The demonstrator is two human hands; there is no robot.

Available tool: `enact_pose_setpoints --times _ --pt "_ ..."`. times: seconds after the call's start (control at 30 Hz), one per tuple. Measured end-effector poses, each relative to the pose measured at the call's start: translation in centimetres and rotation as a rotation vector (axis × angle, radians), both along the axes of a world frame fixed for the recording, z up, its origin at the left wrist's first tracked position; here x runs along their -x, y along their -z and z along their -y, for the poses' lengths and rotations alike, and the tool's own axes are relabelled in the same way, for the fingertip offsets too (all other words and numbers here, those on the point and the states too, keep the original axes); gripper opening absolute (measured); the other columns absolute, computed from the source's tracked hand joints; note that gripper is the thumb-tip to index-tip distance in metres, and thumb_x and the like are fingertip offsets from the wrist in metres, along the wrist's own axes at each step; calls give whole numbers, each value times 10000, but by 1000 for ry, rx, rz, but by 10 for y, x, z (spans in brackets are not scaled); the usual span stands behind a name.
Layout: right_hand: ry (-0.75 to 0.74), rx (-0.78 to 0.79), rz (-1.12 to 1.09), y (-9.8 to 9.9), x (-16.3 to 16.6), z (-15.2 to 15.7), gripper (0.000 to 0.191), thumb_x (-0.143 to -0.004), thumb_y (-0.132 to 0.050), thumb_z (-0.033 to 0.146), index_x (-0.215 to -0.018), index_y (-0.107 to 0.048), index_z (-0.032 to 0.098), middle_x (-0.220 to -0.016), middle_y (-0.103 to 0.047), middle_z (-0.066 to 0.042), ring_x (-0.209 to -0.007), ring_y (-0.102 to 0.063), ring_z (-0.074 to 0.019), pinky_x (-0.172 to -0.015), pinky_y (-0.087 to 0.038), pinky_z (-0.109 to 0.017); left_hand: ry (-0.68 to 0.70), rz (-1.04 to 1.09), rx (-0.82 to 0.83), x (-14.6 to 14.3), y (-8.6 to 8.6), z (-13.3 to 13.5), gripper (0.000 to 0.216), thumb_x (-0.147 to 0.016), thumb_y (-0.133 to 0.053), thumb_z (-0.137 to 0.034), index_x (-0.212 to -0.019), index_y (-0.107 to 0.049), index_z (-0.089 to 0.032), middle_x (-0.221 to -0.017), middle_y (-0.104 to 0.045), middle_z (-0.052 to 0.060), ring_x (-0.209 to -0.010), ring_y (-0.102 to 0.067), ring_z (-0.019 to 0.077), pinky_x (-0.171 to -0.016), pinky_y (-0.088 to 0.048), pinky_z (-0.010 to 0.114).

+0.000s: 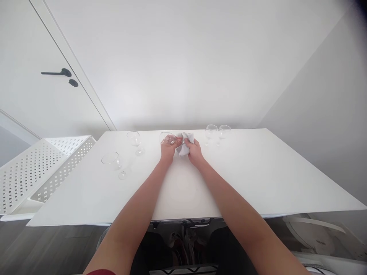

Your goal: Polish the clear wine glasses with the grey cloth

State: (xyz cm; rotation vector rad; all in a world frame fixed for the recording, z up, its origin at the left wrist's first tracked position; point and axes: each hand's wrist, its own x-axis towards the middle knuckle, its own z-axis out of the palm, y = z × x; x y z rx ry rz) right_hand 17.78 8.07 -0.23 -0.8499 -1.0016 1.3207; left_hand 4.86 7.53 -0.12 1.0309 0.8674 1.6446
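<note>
Over the middle of the white table, my left hand (169, 147) is closed around a clear wine glass (164, 137), which lies sideways with its bowl to the left. My right hand (195, 150) grips a light grey cloth (184, 150) at the foot end of that glass. The cloth hides most of the foot. On the left stand two more stemmed glasses, a farther glass (133, 138) and a nearer glass (110, 158). Right of my hands, near the wall, two other glasses stand close together, one glass (211, 132) beside another glass (224, 132).
The white table (275, 172) reaches back to the wall. Left of it stands a white perforated rack (25, 172), near a door with a dark handle (54, 72). A round white object (312, 236) sits below the table's right front edge.
</note>
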Motion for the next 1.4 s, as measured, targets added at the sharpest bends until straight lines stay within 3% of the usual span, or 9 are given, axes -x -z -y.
enact_pose_setpoints --times 0.07,0.17,0.37,0.47,0.63,0.87,1.03,1.23,1.4 --pt "-52 98 -83 -1 2 -1 432 -748 -795 514 -1043 -683 218 -1046 -742 -82 -976 -679 -251 -831 -552 -382 -16 -10 17 -1 1 -1 438 -650 -931 -424 -859 -609 -212 -979 -767 69 -986 -751 249 -979 -588 492" --pt "-97 114 -77 1 5 -2 443 -752 -793 538 -1047 -676 230 -1068 -748 -88 -1000 -686 -259 -848 -561 -390 -53 -35 39 -1 3 -2 447 -642 -928 -446 -865 -628 -201 -962 -776 84 -951 -756 257 -934 -604 483" --pt "57 -171 226 2 4 1 418 -817 -724 419 -1202 -703 258 -1186 -736 -39 -1114 -647 -238 -1027 -493 -400 -93 -70 -13 -1 -1 1 398 -675 -906 -434 -834 -624 -203 -993 -745 73 -989 -729 240 -875 -627 444" --pt "129 -187 288 3 0 3 408 -828 -695 420 -1202 -713 257 -1141 -744 -31 -1061 -653 -236 -943 -524 -376 -71 -65 -26 0 -3 4 391 -683 -905 -419 -814 -604 -208 -989 -737 69 -1006 -721 247 -863 -623 448" --pt "264 2 350 7 -4 -1 346 -699 -785 510 -836 -715 200 -812 -723 -48 -779 -632 -237 -694 -521 -353 -77 -106 -20 0 -4 5 397 -672 -914 -415 -830 -608 -217 -980 -756 79 -1015 -725 265 -856 -612 464" --pt "194 -54 257 12 -2 -4 293 -737 -750 441 -908 -719 205 -842 -711 -34 -764 -617 -204 -689 -504 -329 -69 -132 2 -1 0 3 410 -658 -923 -419 -827 -605 -223 -978 -771 73 -952 -731 250 -844 -617 461" --pt "272 -14 303 5 -4 0 292 -705 -798 444 -854 -703 212 -812 -717 -28 -764 -619 -214 -689 -510 -340 -81 -116 2 -2 -1 3 428 -648 -932 -422 -835 -603 -223 -985 -769 79 -1014 -732 271 -852 -617 467" --pt "-80 -30 -18 -13 6 10 383 -791 -757 541 -948 -745 192 -987 -762 -99 -912 -688 -238 -820 -552 -370 47 -23 13 0 1 -1 463 -663 -913 -491 -891 -636 -198 -967 -770 84 -924 -750 252 -757 -604 385" --pt "-149 121 -31 -16 8 12 490 -779 -732 637 -976 -721 189 -949 -742 -75 -831 -660 -192 -747 -535 -301 54 4 13 3 2 -3 460 -654 -921 -474 -892 -645 -193 -929 -758 64 -892 -737 215 -667 -536 290"
